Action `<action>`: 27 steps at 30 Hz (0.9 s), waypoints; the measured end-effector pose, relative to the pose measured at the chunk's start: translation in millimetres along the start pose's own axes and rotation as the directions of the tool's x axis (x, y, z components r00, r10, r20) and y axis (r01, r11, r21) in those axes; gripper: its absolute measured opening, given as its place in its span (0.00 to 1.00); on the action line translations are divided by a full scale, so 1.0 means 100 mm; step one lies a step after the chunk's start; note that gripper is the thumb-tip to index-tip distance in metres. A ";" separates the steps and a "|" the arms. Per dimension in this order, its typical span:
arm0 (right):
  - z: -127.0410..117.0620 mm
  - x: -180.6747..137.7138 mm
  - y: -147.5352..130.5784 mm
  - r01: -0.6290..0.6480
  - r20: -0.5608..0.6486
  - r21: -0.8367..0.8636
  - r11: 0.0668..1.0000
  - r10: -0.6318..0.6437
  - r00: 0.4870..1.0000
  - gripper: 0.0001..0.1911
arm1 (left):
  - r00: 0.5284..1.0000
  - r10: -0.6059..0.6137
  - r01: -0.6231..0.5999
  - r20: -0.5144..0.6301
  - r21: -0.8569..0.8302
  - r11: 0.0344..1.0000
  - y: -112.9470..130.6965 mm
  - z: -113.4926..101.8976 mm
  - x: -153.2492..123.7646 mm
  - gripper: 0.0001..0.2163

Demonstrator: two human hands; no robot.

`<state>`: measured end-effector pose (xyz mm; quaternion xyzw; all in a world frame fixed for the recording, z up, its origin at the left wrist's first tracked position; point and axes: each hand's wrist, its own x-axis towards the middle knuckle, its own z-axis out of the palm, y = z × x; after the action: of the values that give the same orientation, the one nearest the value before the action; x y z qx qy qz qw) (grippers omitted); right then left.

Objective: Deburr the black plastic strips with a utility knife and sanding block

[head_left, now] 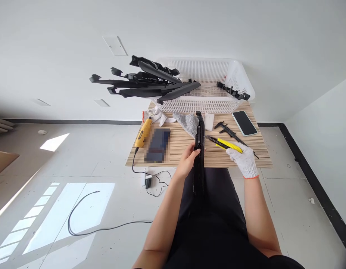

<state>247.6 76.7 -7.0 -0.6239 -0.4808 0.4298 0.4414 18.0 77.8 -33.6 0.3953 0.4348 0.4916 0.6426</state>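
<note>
My bare left hand (189, 158) is closed around a long black plastic trim piece (200, 164), which runs from my lap over the table's front edge. A white knit glove with an orange cuff covers my right hand (243, 157). Its fingers grip a yellow and black utility knife (224, 143), whose tip points left and lies close to the upper part of the trim piece. Whether the blade touches the plastic I cannot tell. Behind the trim piece lies a grey cloth (187, 122). Beside the knife are a black caliper (230, 131) and a smartphone (245, 123).
A white plastic basket (200, 105) at the table's back holds several black trim pieces (150, 84) that stick out left. On the table's left are a yellow corded power tool (143, 133), a spare glove (161, 116) and a blurred dark item (157, 145). Cables (111, 228) trail across the floor.
</note>
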 end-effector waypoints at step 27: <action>0.01 0.02 0.01 0.029 -0.017 0.011 1.000 -0.029 0.999 0.24 | 1.000 0.022 -0.022 0.020 -0.022 1.000 0.03 0.01 -0.01 0.15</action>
<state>247.2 78.9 -8.2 -0.6179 -0.4837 0.4207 0.4552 17.7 77.8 -30.9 0.3980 0.4184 0.4993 0.6459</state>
